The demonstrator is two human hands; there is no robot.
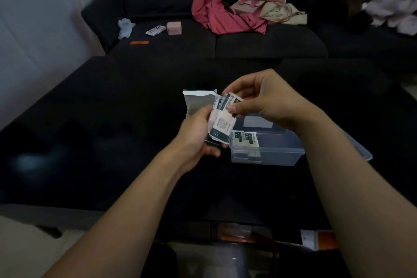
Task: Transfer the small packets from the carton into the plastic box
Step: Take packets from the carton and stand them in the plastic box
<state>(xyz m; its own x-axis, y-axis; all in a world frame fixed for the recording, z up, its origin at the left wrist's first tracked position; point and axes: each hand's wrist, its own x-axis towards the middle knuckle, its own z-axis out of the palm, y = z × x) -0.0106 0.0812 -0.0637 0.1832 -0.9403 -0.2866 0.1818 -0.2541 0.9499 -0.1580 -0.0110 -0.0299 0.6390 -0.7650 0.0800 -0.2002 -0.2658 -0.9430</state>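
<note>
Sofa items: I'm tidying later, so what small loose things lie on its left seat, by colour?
White: 2, the crumpled tissue and the printed packet
Pink: 1, the small block
Orange: 1, the thin strip
Total: 4

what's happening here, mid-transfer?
Yes. The person's left hand grips the opened carton, and the right hand pinches a small packet drawn from its mouth. The clear plastic box sits on the dark table below the right hand, with a few packets in the box already.
</note>
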